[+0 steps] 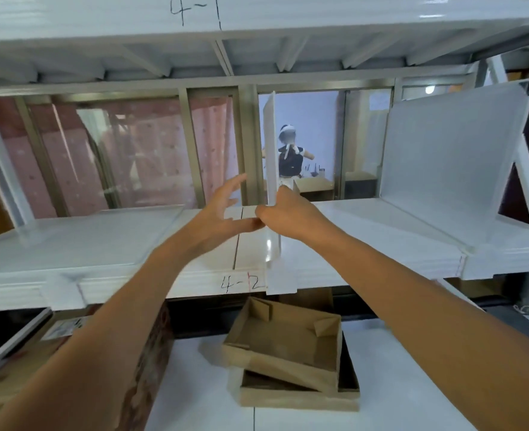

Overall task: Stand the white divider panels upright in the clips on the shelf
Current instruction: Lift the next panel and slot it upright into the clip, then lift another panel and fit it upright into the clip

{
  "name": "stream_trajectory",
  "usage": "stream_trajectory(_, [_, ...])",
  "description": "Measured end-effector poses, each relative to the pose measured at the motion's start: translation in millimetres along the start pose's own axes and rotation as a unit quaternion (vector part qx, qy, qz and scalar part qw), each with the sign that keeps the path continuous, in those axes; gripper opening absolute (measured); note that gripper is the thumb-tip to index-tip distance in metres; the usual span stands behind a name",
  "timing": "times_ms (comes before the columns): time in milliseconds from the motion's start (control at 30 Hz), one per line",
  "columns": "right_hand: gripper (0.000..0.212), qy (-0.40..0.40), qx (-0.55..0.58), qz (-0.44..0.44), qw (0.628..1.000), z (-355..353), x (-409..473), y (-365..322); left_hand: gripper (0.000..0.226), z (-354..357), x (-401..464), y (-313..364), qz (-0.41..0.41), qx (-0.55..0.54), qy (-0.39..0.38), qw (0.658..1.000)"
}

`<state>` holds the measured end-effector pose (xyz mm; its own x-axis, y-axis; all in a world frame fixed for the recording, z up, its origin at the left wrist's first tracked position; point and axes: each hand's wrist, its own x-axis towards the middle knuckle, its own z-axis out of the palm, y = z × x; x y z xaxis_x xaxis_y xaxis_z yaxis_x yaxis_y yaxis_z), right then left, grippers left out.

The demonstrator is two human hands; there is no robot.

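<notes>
A white shelf [70, 244] is seen from its front, its lip marked "4-2" [241, 283], with a second shelf deck [101, 20] marked "4-1" overhead. A wide stretch of bare shelf surface lies to the left of the hands, and a narrower stretch to their right. At the far right a large white divider panel [450, 157] is shown leaning, tilted back and not upright. Near the shelf's middle a second white divider panel [271, 150] is stood upright and seen edge-on, running from the front lip toward the rear; its top edge sits just below the upper deck's frame. The clips cannot be made out. The right hand [288, 213] is closed around this panel's lower part, thumb toward the left. The left hand [222, 209] is spread wide, fingers extended toward the panel's left face, and nothing is held in it; its fingertips lie just beside the right thumb. On the floor [194, 399] below, two shallow cardboard trays [288, 346] are stacked askew.
</notes>
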<state>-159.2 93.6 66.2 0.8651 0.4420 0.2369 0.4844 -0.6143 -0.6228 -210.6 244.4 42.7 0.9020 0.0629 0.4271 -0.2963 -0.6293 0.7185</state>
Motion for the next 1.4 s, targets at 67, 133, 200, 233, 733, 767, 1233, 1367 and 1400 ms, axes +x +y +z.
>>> stream_trajectory(67, [0.021,0.01,-0.084,0.016,0.996,3.1,-11.6,-6.8,0.09,-15.0,-10.8,-3.9,-0.012,0.044,-0.017,0.999])
stream_trajectory(133, [0.019,0.024,-0.166,0.024,0.986,3.6,-21.6,-17.4,0.086,-36.3,-24.7,-11.7,-0.031,0.06,-0.016,0.998])
stream_trajectory(200, [0.02,0.027,-0.216,0.031,0.976,4.2,-32.0,-29.3,0.082,-63.4,-40.2,-24.2,-0.047,0.057,-0.014,0.997])
stream_trajectory(233, [0.021,0.032,-0.231,0.034,0.972,5.5,-36.9,-34.4,0.079,-77.6,-48.8,-29.4,-0.053,0.051,-0.012,0.997])
stream_trajectory(733, [0.018,-0.061,-0.202,0.069,0.975,110.0,-47.0,-121.7,0.061,-215.3,-152.9,-145.2,-0.058,0.138,-0.034,0.988])
stream_trajectory(767, [0.02,-0.073,-0.2,0.072,0.974,116.5,-42.1,-125.4,0.061,-220.4,-152.5,-151.7,-0.059,0.141,-0.032,0.988])
stream_trajectory(1233, [0.015,-0.116,-0.025,0.082,0.99,206.0,39.8,-173.4,0.058,-307.0,-128.6,-236.8,-0.172,0.339,-0.034,0.924])
stream_trajectory(1367, [0.008,-0.095,0.087,0.127,0.984,229.9,57.2,-187.8,0.068,-309.5,-131.6,-261.8,-0.204,0.358,-0.095,0.906])
stream_trajectory(1400, [0.011,-0.088,0.106,0.141,0.98,233.8,61.7,-191.4,0.065,-307.1,-132.2,-263.5,-0.195,0.371,-0.095,0.903])
